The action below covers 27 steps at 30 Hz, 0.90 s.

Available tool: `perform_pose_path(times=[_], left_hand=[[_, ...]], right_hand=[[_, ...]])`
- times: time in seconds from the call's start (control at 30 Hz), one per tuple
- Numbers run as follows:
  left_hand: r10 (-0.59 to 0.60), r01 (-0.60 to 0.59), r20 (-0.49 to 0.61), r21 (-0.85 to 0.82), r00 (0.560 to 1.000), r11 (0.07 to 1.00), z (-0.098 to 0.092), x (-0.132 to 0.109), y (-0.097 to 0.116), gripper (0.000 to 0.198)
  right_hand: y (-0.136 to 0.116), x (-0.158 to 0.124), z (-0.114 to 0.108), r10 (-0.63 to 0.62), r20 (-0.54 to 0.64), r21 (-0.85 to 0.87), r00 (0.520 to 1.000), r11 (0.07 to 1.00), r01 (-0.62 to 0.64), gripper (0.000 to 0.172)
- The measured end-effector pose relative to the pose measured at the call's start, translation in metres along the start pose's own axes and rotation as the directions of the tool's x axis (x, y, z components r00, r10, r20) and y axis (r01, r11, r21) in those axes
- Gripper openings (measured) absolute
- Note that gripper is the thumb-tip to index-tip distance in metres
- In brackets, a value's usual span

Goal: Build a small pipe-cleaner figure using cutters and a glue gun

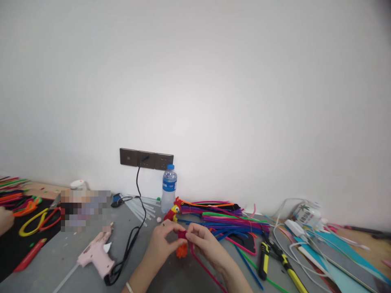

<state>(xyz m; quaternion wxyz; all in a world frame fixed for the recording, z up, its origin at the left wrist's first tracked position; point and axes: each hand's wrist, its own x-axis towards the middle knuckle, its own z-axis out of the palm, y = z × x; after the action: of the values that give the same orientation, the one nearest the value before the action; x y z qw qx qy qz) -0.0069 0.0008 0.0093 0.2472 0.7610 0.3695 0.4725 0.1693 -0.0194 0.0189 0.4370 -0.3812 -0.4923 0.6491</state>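
Left hand (161, 241), right hand (205, 242) pinch red pipe-cleaner piece (182, 234) between them.

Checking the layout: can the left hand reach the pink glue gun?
Probably yes: the glue gun lies left of the left hand, only its cable between, though that hand pinches a red pipe cleaner.

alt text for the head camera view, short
The left hand and right hand pinch a small dark red fuzzy pipe-cleaner piece with an orange fuzzy tuft below it, over a grey table. A pink hot glue gun lies to the left, a heap of coloured pipe cleaners to the right, and a clear plastic water bottle stands behind.
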Motion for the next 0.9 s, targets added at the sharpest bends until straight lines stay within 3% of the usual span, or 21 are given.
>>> perform_pose_path(times=[0.37, 0.9], left_hand=[[-0.049, 0.050, 0.007, -0.037, 0.999, 0.998, -0.0001, -0.0010, 0.0022, 0.011], [-0.018, 0.017, 0.006, 0.012, 1.000, 1.000, 0.0038, -0.0033, 0.0008, 0.011]], right_hand=[[-0.0042, -0.0019, 0.0055, 0.005, -0.005, 0.003, 1.000, 1.000, -0.005, 0.040], [0.0017, -0.0003, -0.0035, 0.023, 0.010, -0.047, 1.000, 0.999, -0.023, 0.044]])
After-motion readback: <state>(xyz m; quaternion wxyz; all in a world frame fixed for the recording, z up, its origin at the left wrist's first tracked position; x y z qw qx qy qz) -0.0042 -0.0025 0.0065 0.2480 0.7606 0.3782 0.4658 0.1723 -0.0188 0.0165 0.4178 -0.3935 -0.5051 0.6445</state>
